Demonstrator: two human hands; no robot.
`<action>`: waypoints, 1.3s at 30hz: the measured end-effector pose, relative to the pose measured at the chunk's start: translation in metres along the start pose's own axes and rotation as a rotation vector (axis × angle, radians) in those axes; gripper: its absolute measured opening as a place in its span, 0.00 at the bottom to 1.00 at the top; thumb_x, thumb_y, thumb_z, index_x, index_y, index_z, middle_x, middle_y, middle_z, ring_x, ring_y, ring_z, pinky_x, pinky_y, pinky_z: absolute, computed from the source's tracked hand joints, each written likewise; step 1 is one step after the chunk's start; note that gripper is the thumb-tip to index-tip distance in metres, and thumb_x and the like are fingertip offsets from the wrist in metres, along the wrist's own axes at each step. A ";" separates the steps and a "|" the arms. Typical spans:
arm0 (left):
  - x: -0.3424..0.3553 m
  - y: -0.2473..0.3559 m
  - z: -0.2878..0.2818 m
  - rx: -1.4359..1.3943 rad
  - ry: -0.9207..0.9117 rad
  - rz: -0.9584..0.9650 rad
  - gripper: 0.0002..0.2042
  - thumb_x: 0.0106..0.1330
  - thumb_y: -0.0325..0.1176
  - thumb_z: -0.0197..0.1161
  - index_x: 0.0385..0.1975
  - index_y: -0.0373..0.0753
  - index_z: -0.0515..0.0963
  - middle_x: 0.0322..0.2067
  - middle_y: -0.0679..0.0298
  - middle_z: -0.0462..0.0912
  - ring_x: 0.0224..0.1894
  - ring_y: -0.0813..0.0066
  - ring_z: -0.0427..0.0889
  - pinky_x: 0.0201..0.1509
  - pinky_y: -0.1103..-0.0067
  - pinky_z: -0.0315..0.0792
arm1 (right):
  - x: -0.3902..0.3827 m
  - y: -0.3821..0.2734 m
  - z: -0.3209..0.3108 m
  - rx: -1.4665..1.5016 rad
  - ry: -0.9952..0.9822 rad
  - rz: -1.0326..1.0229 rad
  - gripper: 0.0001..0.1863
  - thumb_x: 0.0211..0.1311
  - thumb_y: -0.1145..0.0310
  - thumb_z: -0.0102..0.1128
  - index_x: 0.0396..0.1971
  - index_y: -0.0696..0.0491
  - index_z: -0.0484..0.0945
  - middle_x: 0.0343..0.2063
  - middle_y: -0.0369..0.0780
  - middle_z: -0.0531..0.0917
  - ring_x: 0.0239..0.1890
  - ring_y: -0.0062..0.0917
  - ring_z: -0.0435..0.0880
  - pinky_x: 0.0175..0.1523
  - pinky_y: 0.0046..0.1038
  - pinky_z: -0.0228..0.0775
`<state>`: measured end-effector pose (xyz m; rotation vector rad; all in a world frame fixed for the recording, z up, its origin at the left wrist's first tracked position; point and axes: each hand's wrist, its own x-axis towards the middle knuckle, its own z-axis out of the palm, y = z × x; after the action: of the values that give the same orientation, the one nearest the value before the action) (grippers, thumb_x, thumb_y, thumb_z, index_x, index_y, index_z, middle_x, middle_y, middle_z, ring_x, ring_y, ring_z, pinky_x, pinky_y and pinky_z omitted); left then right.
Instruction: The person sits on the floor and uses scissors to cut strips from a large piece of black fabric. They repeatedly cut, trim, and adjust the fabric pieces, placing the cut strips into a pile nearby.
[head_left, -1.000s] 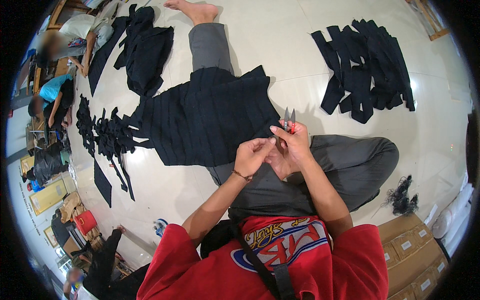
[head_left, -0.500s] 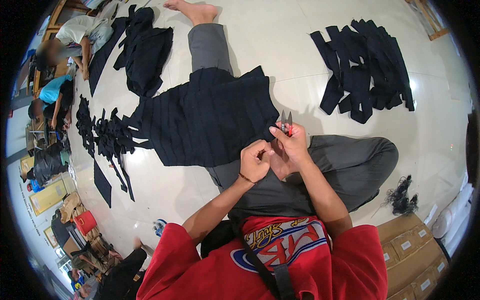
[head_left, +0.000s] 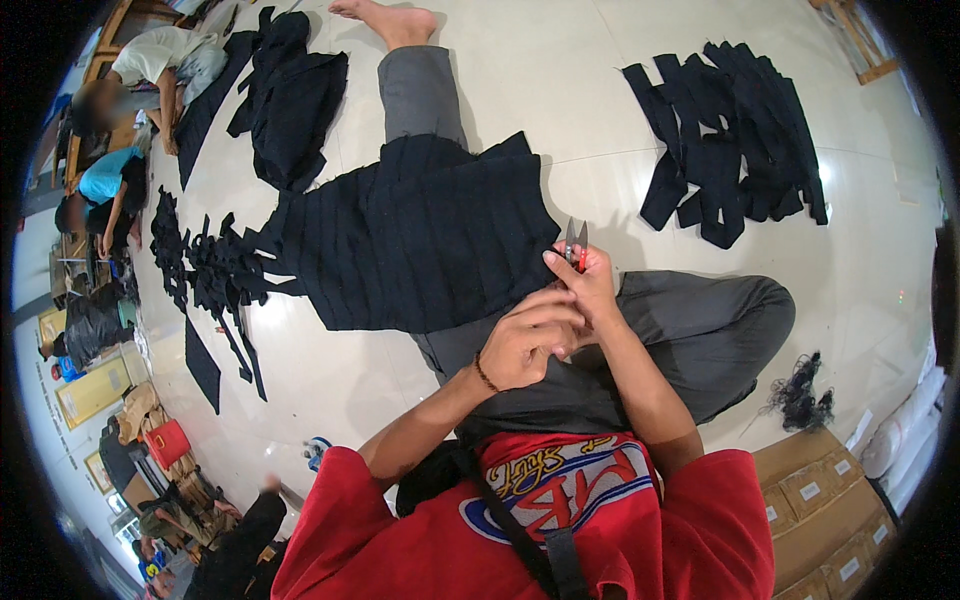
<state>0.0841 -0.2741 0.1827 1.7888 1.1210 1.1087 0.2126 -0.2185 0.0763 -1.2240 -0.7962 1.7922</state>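
In my right hand (head_left: 592, 292) is a pair of thread snips (head_left: 576, 240), with red on the handle and the pointed blades apart, aimed away from me. The right thumb lies by the corner of a dark, striped fabric piece (head_left: 420, 240) that drapes over my outstretched leg. My left hand (head_left: 535, 338), with a beaded bracelet at the wrist, is just beside the right one. Its fingers are stretched and apart, and nothing shows in them. Where the two hands overlap, the fingertips are partly hidden.
Dark fabric strips (head_left: 725, 140) lie on the floor at the far right. Left of the draped piece are tangled scraps (head_left: 215, 265), and beyond it a dark cloth heap (head_left: 292, 105). A thread clump (head_left: 803, 392) and cardboard boxes (head_left: 825, 500) are at right. Other people sit along the left.
My left hand has gone from curled fingers to stretched ones and shifted right, nearer my right hand. The snips and the draped fabric have hardly moved.
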 end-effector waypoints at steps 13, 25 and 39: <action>-0.057 0.041 0.048 -0.825 -0.949 -0.309 0.02 0.55 0.20 0.61 0.27 0.33 0.79 0.24 0.61 0.84 0.29 0.69 0.84 0.35 0.75 0.76 | 0.004 -0.019 -0.004 0.010 0.025 0.056 0.07 0.64 0.70 0.66 0.35 0.54 0.76 0.17 0.29 0.73 0.15 0.12 0.69 0.19 0.17 0.57; 0.004 0.039 -0.110 -0.011 0.047 -0.634 0.06 0.60 0.22 0.69 0.32 0.32 0.78 0.30 0.57 0.86 0.26 0.74 0.88 0.28 0.83 0.79 | 0.002 -0.020 -0.015 0.100 -0.056 0.098 0.08 0.64 0.68 0.66 0.34 0.53 0.75 0.16 0.29 0.72 0.14 0.12 0.69 0.19 0.17 0.57; -0.025 -0.011 -0.033 -0.593 -0.105 -1.072 0.19 0.68 0.44 0.66 0.42 0.31 0.81 0.34 0.62 0.86 0.34 0.80 0.85 0.35 0.85 0.76 | -0.002 -0.026 -0.005 0.074 -0.088 0.085 0.09 0.62 0.69 0.69 0.34 0.55 0.77 0.16 0.28 0.72 0.14 0.12 0.68 0.18 0.18 0.57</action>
<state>0.0445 -0.2892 0.1773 0.5892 1.2504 0.5587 0.2244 -0.2078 0.0974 -1.1528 -0.7306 1.9388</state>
